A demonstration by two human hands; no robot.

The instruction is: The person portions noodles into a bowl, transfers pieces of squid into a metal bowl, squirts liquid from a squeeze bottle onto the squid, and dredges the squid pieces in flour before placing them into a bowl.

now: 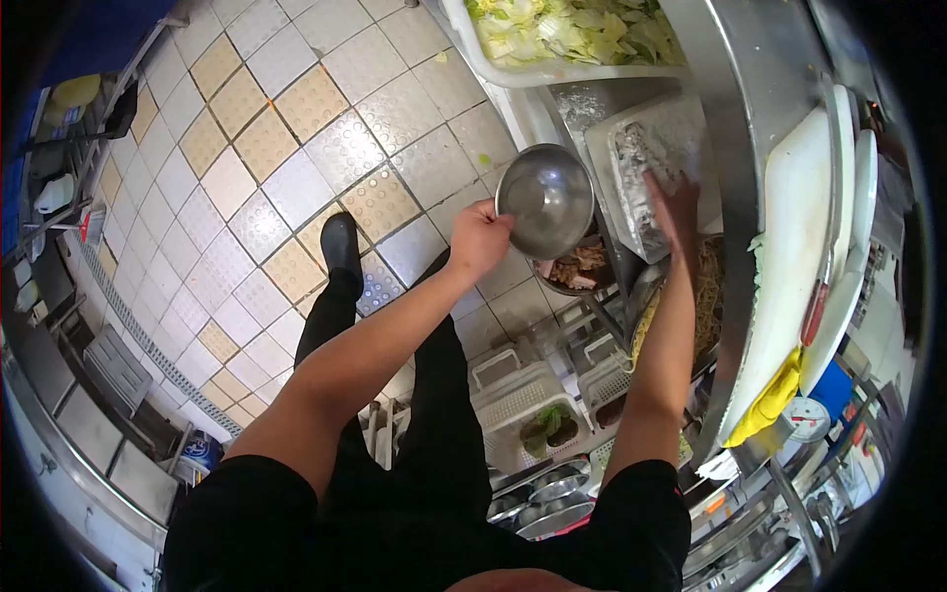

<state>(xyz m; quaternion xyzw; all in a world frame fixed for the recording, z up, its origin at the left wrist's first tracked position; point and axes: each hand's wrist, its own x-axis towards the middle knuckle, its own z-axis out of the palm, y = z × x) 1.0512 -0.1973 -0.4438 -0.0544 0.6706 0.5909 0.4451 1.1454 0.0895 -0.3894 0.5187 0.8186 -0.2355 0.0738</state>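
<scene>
My left hand grips the near-left rim of a round metal bowl, thumb over the edge; nothing shows inside it. To the right, my right hand reaches with fingers apart over a white plastic tub streaked with white and grey. Its fingers overlap the tub's contents in this view and are partly smeared by motion. Under the bowl's lower edge, a container of brown meat-like pieces shows in part. Close to my right forearm lies a heap of thin brown strands, partly covered by the arm.
A large white tub of chopped leafy cabbage stands at the top. White plastic baskets and metal bowls sit below. Along the right runs a steel counter with a white cutting board, a red-handled knife and a yellow cloth. Tiled floor spreads left.
</scene>
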